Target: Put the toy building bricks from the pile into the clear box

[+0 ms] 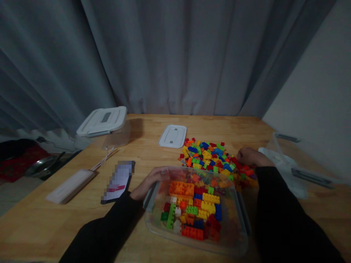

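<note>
The left hand (149,182) curls its fingers (161,171) over the near-left rim of a clear plastic tub (236,237), gripping that edge. The tub sits on the wooden tabletop (142,146) close to the person and holds a loose layer of coloured bricks (192,208), with an orange block uppermost at the back.

The right hand (251,157) rests knuckles-up at the right edge of a loose pile of bricks (211,157) lying on the tabletop just behind the tub; its fingers are bent down into the bricks, and whether they have hold of one cannot be told. Both arms wear dark sleeves.

Beyond the pile lies a small white lid (173,136), flat. Farther left stands a clear box with a white lid (102,120) at the tabletop's edge. A white oblong case (70,185) lies at the left, and a phone-like slab (118,181) beside the left wrist is pixelated, so nothing on it can be read. Another clear container (285,164) sits blurred at the right. No writing shows legibly anywhere. A grey curtain (175,54) hangs behind.
</note>
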The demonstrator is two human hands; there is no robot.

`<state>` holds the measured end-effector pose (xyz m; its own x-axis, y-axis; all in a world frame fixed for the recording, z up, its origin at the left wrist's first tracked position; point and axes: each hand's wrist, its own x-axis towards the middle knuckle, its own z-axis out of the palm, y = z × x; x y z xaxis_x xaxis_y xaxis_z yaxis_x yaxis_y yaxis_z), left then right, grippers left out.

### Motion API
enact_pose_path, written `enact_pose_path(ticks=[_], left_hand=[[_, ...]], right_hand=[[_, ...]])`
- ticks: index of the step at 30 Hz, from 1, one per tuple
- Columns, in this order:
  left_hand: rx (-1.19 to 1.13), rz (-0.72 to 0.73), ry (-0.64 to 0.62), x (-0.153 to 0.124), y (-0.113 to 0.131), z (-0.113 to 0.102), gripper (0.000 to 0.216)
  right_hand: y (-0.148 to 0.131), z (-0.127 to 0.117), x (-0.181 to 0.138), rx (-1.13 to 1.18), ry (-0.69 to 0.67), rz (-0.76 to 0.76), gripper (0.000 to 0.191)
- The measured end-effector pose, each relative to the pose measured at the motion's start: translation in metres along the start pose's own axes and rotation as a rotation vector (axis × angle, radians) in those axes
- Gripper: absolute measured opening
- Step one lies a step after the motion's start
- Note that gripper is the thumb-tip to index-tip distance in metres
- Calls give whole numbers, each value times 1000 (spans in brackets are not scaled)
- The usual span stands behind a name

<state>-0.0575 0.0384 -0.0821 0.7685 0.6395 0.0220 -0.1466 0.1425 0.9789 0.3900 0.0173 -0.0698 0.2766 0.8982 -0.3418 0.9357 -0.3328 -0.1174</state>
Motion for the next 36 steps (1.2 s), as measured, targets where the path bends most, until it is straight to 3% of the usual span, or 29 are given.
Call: enact_pose_path(ticks=[16, 19, 24, 29, 36], left_hand=[[3, 19, 24, -1, 8, 6, 42], [-13, -6, 36, -2, 10, 8, 41], [-8, -19, 61, -3, 12, 10, 39], [-4, 1, 18, -2, 9, 7, 39], [4, 5, 1, 0, 5, 3, 43]], right_hand=[[-6, -5, -9, 52, 76, -14, 11], [-7, -7, -12, 86, 76, -52, 24], [-4, -8, -12, 122, 101, -144, 64], [2, -8, -9, 232, -27, -228, 41], [-2, -12, -16, 246, 47, -246, 25]])
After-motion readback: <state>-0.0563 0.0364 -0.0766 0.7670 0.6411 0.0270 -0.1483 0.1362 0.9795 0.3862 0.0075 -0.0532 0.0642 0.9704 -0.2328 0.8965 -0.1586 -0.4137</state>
